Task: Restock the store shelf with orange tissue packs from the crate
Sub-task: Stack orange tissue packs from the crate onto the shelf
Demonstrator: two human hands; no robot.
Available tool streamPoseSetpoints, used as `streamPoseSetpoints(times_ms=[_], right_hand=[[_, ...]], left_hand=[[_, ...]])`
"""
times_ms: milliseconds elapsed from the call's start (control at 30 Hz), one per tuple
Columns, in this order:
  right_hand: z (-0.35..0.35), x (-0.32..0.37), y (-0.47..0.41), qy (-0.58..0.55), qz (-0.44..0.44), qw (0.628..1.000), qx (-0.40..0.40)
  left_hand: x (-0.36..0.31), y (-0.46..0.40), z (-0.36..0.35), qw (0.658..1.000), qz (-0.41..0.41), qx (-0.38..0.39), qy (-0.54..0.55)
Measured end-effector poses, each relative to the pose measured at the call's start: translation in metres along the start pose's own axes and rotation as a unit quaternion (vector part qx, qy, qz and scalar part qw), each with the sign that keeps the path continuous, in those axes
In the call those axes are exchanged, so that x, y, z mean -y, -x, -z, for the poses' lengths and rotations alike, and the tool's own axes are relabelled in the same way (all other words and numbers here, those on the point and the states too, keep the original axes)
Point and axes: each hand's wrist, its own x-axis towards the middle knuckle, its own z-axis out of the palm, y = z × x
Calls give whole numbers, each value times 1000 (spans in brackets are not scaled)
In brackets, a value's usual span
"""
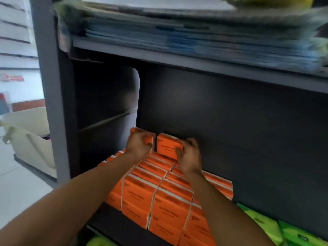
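Over on the far left, a cream plastic crate sits on the pale floor beside the shelf unit; something dark shows inside it, too blurred to name. Next comes the dark grey shelf frame, smooth and flat-sided, with a matte black back panel. Now the left hand, reaching in deep: its fingers are curled over the top of an orange tissue pack standing at the back, on top of the stack. Just beside it, nearly touching, a second orange pack is gripped by the right hand, thumb on the front face, fingers wrapped over the right end. Both packs are boxy, bright orange with dark print. Below the forearms, the stocked orange packs fill the shelf in tight rows, white edges showing between them, bundled in blocks. On the upper shelf lies a flat pile of blue-toned packets, heavily blurred. At lower right, glossy green packs sit next to the orange rows.
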Motion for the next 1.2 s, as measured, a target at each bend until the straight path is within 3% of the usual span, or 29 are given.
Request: streamPoseSetpoints(times_ms=[67,133,233,333,567,733,933,1100,1200], right_hand=[[-11,-7,-5,9,-7,1000,17],[-19,-11,-4,13,-12,1000,7],[-26,-10,-4,19,-14,1000,-2],[-30,-7,-6,21,-3,1000,0],[-24,1,-8,38,-30,998,31],[-5,26,9,69,-46,997,8],[26,81,67,-57,-4,997,-45],[38,122,174,-119,-19,993,4],[37,131,250,-138,-50,987,67]], left_hand=[[9,-18,6,996,4,-44,-81],[21,-34,11,991,30,-37,-121],[44,-50,17,992,103,19,-75],[59,-52,20,989,113,68,-64],[61,-51,23,986,132,83,-60],[29,-31,37,987,114,43,-106],[-21,62,67,994,-11,-43,-100],[-31,186,86,991,-49,20,-126],[-16,262,88,992,-14,55,-115]])
